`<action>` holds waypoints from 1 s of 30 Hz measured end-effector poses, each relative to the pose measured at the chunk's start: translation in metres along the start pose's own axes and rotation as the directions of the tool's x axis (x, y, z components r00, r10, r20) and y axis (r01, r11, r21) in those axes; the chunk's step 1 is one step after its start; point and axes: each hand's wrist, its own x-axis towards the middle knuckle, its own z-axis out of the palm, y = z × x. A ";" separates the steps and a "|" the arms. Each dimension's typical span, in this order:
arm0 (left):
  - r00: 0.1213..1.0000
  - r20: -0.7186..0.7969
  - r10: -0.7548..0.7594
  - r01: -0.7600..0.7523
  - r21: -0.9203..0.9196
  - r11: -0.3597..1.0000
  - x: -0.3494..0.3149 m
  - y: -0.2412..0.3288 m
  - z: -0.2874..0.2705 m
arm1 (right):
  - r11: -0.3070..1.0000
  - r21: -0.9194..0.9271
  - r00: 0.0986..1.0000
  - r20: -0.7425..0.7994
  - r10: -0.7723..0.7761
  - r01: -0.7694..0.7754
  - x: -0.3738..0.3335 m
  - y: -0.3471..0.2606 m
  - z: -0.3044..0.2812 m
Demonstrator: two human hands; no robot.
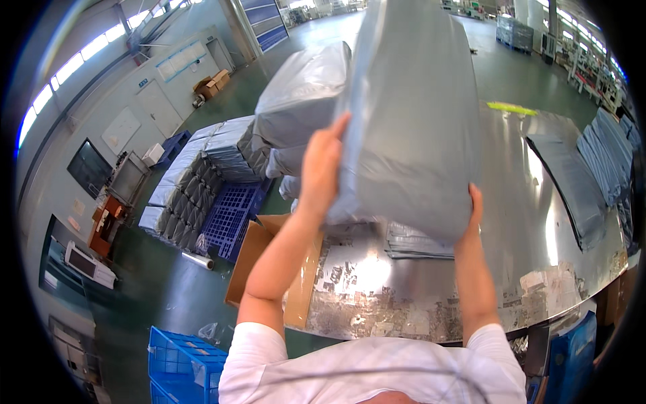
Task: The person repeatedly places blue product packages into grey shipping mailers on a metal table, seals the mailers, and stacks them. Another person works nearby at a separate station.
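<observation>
A large grey bundle wrapped in plastic film [417,128] is held up in front of me, tilted and slightly blurred, above a metal-topped table [356,296]. My left hand [321,165] grips its left side, with the index finger pointing up along the edge. At the lower right corner, my right hand [473,214] clasps it; some of its fingers are hidden behind the bundle. Below the bundle, a short stack of flat grey plastic sheets or bags [420,246] lies on the table. Another grey wrapped bundle [303,91] sits on a pile just beyond my left hand.
An open cardboard box [301,296] stands against the table's left edge. On the left, wrapped bundles [185,175] are stacked on a blue pallet [235,212]. A blue crate [182,363] is at lower left. Folded grey bags [605,155] lie on the table's right side.
</observation>
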 end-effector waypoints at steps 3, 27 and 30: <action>0.973 -0.118 -0.199 0.111 -0.516 0.850 0.051 -0.006 -0.058 | 0.996 -0.023 0.990 0.112 -0.080 0.083 0.058 -0.021 0.105; 0.754 -0.308 -0.580 0.436 -0.426 0.793 0.008 -0.212 -0.157 | 0.528 -0.837 0.891 0.342 0.298 0.145 0.116 0.150 0.025; 0.871 -0.440 -0.217 0.385 0.339 0.858 -0.136 -0.253 -0.122 | 0.089 -0.976 0.843 0.216 0.493 0.198 -0.047 0.182 -0.131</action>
